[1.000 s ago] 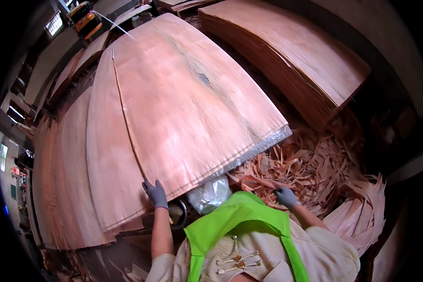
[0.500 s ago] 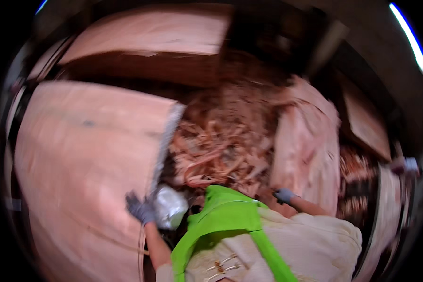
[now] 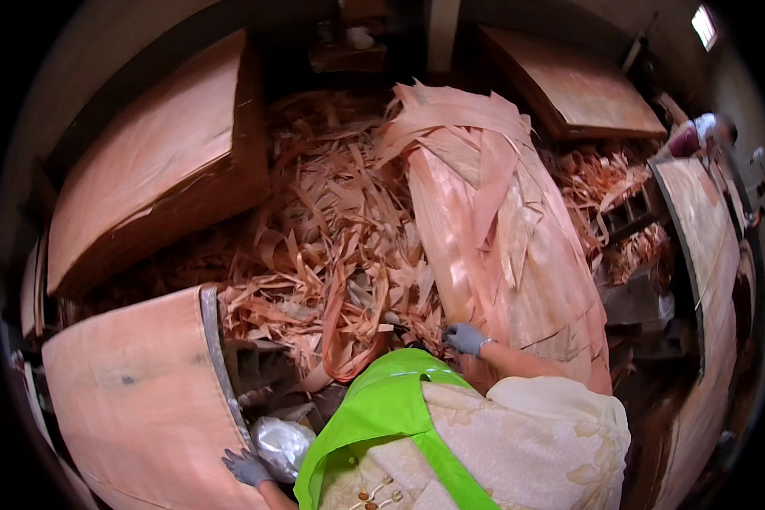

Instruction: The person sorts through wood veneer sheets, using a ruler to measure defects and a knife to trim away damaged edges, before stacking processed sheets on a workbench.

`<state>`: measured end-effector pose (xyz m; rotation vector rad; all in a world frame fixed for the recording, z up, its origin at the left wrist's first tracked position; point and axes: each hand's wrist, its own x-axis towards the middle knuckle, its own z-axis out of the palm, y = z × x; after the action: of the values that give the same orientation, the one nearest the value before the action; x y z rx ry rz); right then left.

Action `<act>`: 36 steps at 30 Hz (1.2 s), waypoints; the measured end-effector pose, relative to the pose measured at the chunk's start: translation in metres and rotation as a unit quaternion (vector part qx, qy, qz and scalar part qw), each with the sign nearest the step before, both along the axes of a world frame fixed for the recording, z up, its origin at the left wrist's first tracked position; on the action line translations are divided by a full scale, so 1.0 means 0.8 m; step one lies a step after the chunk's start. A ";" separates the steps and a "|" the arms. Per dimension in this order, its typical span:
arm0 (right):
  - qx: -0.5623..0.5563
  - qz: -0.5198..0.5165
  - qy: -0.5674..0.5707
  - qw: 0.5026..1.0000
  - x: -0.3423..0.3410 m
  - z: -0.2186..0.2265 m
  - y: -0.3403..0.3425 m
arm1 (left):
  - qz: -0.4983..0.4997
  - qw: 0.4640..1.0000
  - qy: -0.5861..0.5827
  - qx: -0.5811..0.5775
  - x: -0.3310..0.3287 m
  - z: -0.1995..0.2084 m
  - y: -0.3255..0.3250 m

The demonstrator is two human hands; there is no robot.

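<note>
My left hand (image 3: 246,467), in a grey glove, rests with its fingers spread on the near right edge of a stack of pinkish wood veneer sheets (image 3: 136,391). Right beside it lies a shiny, clear plastic bundle (image 3: 282,444). My right hand (image 3: 465,338), gloved the same way, is at the near left side of a long heap of veneer sheets (image 3: 518,255). Its fingers are curled in, and whatever may be in them is too small to make out. Loose veneer strips (image 3: 340,255) lie tangled between the stack and the heap.
A tall veneer stack (image 3: 157,144) stands at the far left, another stack (image 3: 569,81) at the far right. More scraps (image 3: 603,183) lie beyond the heap. At the right edge a person (image 3: 704,136) is near a long veneer-covered surface (image 3: 710,246).
The view has turned, so the left stack sits lower and the heap appears farther left and more fully. My left hand stays at the stack's edge; my right hand remains beside the heap.
</note>
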<state>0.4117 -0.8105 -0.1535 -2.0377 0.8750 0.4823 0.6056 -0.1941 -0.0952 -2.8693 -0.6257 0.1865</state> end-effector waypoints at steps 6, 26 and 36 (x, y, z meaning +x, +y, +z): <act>-0.077 -0.240 -0.099 0.963 -0.010 -0.037 -0.148 | -0.190 0.968 -0.154 0.050 0.001 -0.043 -0.105; 0.073 -0.519 -0.365 0.770 0.096 0.021 -0.319 | -0.319 0.905 0.054 -0.276 0.210 -0.024 -0.369; 0.065 -0.540 -0.450 0.708 -0.049 0.265 -0.281 | -0.441 0.837 0.093 -0.310 0.285 -0.059 -0.440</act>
<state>0.3728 -1.0356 0.0585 -1.0302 1.1166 -1.0042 0.8333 -0.5462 -0.1427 -3.2895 0.9894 0.5828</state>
